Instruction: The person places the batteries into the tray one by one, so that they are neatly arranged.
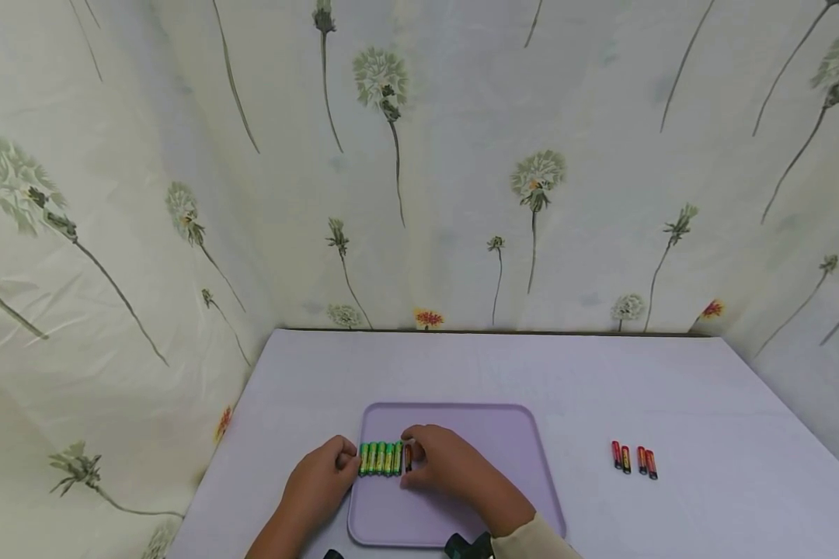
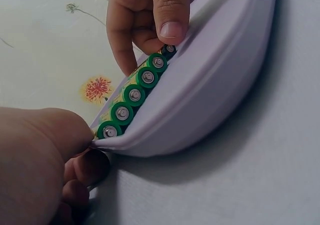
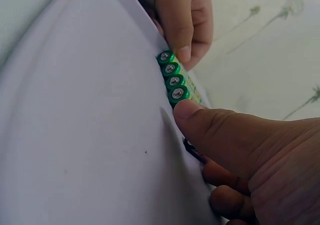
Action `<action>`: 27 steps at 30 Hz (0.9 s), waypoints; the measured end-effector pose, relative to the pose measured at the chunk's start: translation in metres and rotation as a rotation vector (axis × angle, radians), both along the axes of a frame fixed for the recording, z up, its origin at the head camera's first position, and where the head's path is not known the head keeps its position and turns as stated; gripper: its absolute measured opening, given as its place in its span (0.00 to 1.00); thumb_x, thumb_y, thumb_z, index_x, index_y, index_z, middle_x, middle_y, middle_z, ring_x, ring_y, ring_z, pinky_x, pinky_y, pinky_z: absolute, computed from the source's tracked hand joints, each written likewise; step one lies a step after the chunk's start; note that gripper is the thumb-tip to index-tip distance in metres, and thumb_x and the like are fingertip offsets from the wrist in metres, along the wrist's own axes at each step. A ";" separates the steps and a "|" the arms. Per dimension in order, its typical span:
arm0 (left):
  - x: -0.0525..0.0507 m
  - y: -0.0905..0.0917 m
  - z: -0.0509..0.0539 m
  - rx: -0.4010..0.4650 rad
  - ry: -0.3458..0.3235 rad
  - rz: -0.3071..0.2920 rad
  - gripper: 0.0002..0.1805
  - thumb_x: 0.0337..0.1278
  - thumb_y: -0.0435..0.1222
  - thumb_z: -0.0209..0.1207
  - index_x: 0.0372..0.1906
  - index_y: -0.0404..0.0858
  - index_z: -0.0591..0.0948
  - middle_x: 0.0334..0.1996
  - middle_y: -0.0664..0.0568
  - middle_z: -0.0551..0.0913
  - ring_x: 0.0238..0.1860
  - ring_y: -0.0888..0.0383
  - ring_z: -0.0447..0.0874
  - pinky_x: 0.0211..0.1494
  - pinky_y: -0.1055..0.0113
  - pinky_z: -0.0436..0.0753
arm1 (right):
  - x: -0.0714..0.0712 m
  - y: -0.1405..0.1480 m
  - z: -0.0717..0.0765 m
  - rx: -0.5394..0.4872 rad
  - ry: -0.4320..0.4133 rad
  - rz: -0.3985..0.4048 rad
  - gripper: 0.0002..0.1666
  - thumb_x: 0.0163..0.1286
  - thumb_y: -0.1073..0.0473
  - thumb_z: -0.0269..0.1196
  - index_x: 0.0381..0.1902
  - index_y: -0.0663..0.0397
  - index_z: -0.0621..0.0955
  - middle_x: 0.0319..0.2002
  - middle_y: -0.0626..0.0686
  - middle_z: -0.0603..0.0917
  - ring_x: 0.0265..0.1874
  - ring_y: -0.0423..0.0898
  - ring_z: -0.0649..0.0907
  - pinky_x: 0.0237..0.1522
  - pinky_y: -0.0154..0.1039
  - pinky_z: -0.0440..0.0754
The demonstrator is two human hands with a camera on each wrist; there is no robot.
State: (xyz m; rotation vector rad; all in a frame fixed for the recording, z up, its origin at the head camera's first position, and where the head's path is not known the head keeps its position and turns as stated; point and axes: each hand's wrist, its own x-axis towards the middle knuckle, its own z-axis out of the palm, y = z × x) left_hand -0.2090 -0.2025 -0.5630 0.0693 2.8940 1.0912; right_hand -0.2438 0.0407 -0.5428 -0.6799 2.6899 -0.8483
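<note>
Several green batteries (image 1: pixel 381 459) lie side by side in a row at the left side of a purple tray (image 1: pixel 454 532). Next to the row's right end is a red-and-black battery (image 1: pixel 409 457), which my right hand (image 1: pixel 447 466) holds between thumb and fingers. Its dark end (image 2: pixel 170 49) peeks out under the thumb in the left wrist view. My left hand (image 1: pixel 322 477) grips the tray's left rim beside the first green battery, thumb on top and fingers curled below the edge.
On the white table (image 1: pixel 713 404), right of the tray, lie several red-and-black batteries (image 1: pixel 625 459) in two pairs. A flowered cloth (image 1: pixel 454 155) hangs behind the table and at its sides. Dark objects (image 1: pixel 468 546) show at the bottom edge near the wrists.
</note>
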 end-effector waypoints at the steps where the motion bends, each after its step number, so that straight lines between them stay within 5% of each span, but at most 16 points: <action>1: 0.000 0.000 0.000 0.000 0.005 -0.002 0.05 0.68 0.43 0.63 0.43 0.48 0.82 0.30 0.65 0.83 0.33 0.64 0.78 0.40 0.60 0.75 | 0.000 0.000 0.000 -0.001 0.000 0.000 0.40 0.57 0.46 0.81 0.63 0.52 0.80 0.37 0.39 0.80 0.37 0.36 0.78 0.46 0.41 0.78; 27: 0.002 0.001 -0.001 -0.016 0.038 0.002 0.04 0.67 0.42 0.64 0.41 0.49 0.82 0.29 0.66 0.82 0.32 0.65 0.77 0.40 0.62 0.74 | -0.002 0.035 0.003 -0.018 0.034 -0.055 0.39 0.58 0.45 0.80 0.65 0.49 0.79 0.40 0.42 0.82 0.39 0.40 0.79 0.48 0.46 0.79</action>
